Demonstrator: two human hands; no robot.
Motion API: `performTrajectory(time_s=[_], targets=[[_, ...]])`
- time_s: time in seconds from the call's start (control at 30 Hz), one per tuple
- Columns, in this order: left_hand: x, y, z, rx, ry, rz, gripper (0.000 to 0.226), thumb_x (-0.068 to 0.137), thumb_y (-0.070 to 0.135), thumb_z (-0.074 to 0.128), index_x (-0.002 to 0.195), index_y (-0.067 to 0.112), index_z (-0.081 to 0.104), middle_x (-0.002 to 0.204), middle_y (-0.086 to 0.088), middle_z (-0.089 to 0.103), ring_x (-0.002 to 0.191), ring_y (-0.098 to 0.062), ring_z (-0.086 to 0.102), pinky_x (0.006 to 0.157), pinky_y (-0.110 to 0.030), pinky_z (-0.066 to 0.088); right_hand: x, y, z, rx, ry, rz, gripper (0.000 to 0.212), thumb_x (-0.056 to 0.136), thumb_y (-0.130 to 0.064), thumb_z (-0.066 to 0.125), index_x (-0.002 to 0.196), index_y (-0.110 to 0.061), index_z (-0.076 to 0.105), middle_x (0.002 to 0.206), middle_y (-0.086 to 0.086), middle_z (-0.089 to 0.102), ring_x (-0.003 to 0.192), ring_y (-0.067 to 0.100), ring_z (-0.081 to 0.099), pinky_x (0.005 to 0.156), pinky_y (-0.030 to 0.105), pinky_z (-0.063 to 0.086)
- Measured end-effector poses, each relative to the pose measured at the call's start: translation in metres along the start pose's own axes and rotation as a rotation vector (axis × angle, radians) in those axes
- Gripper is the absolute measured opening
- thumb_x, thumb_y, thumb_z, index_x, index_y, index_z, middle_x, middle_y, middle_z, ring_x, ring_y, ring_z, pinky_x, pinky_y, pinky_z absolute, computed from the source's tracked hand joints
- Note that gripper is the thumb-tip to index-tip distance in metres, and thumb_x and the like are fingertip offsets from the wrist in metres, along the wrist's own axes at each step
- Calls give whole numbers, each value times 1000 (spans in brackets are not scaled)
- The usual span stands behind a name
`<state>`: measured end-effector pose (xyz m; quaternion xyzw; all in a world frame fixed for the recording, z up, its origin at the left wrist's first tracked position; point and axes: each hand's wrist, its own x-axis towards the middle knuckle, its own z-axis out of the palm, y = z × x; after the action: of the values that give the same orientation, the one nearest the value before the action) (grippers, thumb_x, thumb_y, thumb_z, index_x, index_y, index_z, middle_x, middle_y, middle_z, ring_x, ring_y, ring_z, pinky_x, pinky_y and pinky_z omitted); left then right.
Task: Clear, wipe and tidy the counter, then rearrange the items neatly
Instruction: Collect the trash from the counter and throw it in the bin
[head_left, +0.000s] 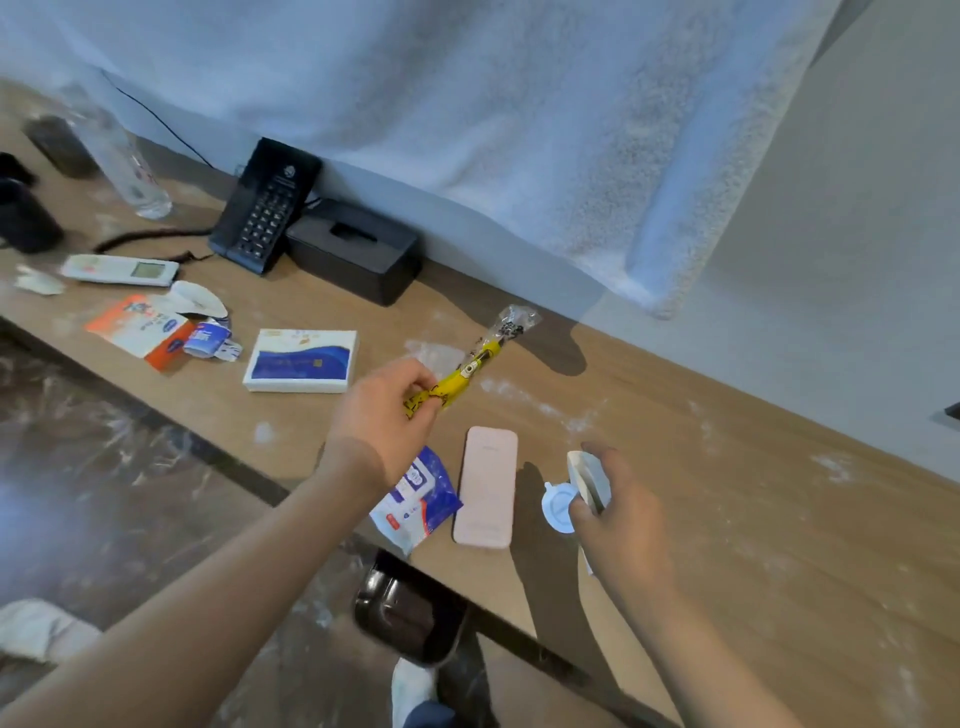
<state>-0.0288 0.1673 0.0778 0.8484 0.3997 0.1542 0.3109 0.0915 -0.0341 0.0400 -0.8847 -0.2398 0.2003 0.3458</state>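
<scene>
One telephone (265, 205), one remote (119, 270), one bottle (124, 156), one pink case (488, 493)

Back wall: telephone (265, 205) propped against it on the counter (727, 519); tissue box (358, 249) just right.
Left end: bottle (124, 161) behind remote control (122, 270); torn carton (140, 330) before the remote.
Middle: flat box (301, 361) right of the carton; further right, left hand (384, 415) pinches the snack stick (478, 358).
Front edge: wipes packet (421, 493), handheld device (487, 493), round lid (558, 506), left to right; right hand (618, 514) holds a small container (587, 478) beside the lid.
Below: bin (410, 613) under the front edge.
</scene>
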Motion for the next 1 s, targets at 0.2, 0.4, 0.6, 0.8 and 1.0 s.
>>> performTrajectory(time_s=[0.2,0.4,0.6,0.8,1.0], targets=[[-104,-27,-19,-73,193,-152,14,84,17,72,85,27,63,69,15,55,67,-3,50,60,-24,35,-42,0,1,35,-101,-144,43,81,-6,59,119,-27,57,96,-5,57,89,20,54,68,27,41],[-202,-61,-19,4,273,-274,17,78,12,75,81,24,63,65,9,56,63,-12,50,57,-26,36,-89,11,21,-4,-234,-188,52,82,-8,59,130,-29,53,110,-9,57,97,12,51,76,24,35],[-258,-107,-10,17,248,-402,14,77,17,77,82,25,66,69,8,62,67,-13,59,60,-31,46,-132,20,56,-112,-384,-234,53,87,-13,64,135,-30,49,123,-8,58,111,12,54,79,15,37],[-273,-157,14,-9,143,-440,14,77,17,76,81,23,65,67,7,59,66,-16,55,59,-31,43,-152,37,99,-212,-488,-153,51,92,-17,62,137,-31,43,126,-6,55,98,0,44,82,12,33],[-258,-210,52,-19,-27,-432,13,78,20,74,79,21,61,66,8,56,66,-19,53,57,-30,39,-148,61,155,-260,-497,-37,54,90,-15,64,138,-30,44,121,-2,60,91,2,48,77,10,39]])
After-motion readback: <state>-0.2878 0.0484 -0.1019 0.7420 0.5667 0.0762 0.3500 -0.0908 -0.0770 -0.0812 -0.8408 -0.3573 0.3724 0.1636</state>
